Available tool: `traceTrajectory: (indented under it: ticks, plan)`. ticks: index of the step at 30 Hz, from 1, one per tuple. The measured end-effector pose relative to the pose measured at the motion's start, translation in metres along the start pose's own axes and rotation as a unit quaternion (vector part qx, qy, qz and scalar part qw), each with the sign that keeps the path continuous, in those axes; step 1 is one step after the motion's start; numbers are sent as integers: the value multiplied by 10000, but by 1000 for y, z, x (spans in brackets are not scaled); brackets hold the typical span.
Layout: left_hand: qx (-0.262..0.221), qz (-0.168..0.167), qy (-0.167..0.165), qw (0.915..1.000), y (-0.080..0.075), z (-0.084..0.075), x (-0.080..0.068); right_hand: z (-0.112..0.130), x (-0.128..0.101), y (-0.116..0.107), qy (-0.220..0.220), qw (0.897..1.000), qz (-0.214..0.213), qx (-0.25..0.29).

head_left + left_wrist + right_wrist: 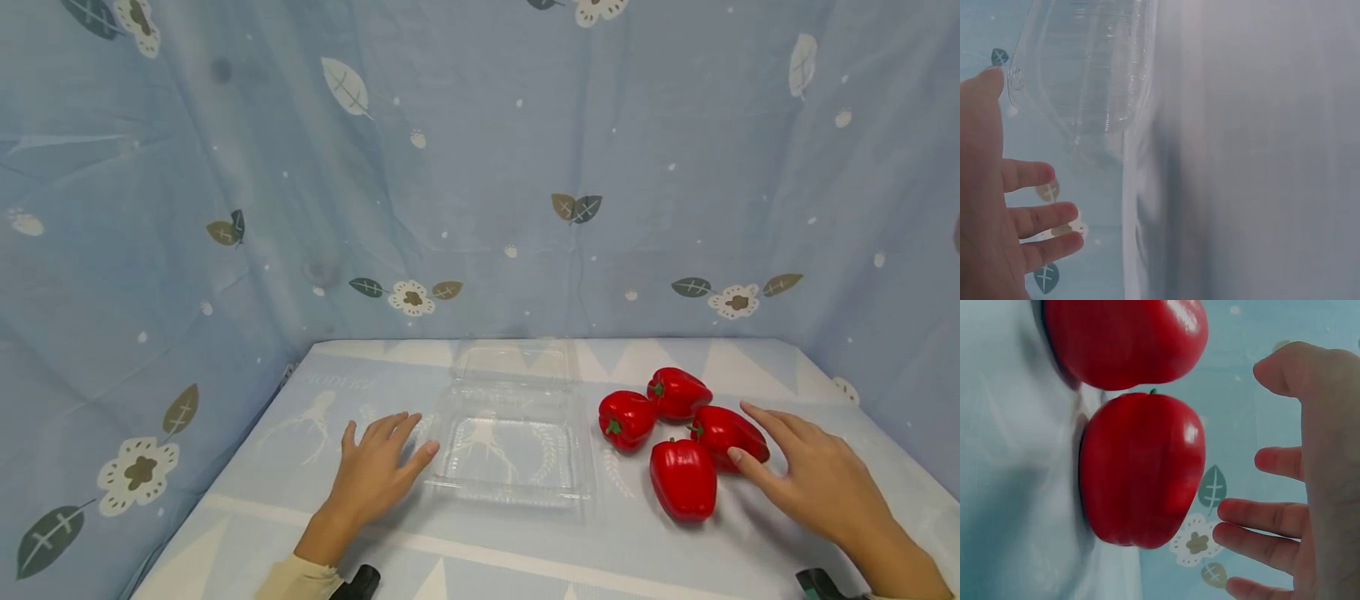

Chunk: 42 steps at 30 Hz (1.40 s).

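A clear plastic clamshell box [510,454] lies on the table with its lid [513,363] folded back toward the curtain. Just left of the box is my left hand [375,471], fingers spread and holding nothing; the box [1085,69] also shows beyond the thumb in the left wrist view. Several red bell peppers sit grouped to the right of the box: a front one [683,480], a left one [627,421], a back one [678,393] and a right one [727,435]. My right hand [817,471] hovers beside the right pepper [1144,469], fingers extended, nothing held.
A pale patterned cloth covers the table [300,533]. Blue curtain [480,167] with leaves and flowers hangs behind the table and along both sides. Dark wrist-camera straps [358,583] show at the bottom of the head view.
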<state>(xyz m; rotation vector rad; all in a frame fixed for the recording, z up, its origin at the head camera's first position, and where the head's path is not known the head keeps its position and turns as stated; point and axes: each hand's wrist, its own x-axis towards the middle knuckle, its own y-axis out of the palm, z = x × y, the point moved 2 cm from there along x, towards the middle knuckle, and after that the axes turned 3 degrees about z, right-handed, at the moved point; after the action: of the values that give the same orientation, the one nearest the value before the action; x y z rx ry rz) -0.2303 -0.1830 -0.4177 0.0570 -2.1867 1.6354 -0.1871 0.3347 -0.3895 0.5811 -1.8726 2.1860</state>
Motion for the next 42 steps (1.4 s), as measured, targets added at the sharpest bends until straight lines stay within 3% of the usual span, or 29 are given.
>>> traceTrajectory:
  ticks: [4, 12, 23, 27, 35, 42]
  plan:
    - [-233, -31, 32, 9997, 1, -2, 1, 8, 1, -4, -100, 9996, -272, 17]
    - [-1106, 249, -164, 9934, 3, -8, 7, 20, -3, -8, -279, 9970, -698, 201]
    - [-1911, 315, -370, 9804, 10, -15, 11, 37, -6, 3, -562, 9943, -764, 496]
    - [-2282, 392, -449, 9718, 14, -13, 9, 44, -6, 10, -562, 9946, -624, 609]
    - [-3139, 657, -337, 9466, 18, -16, 10, 50, -6, 17, -469, 9972, -233, 534]
    - [-3244, 663, -382, 9428, 24, -16, 7, 56, -9, 27, -247, 9971, 392, 601]
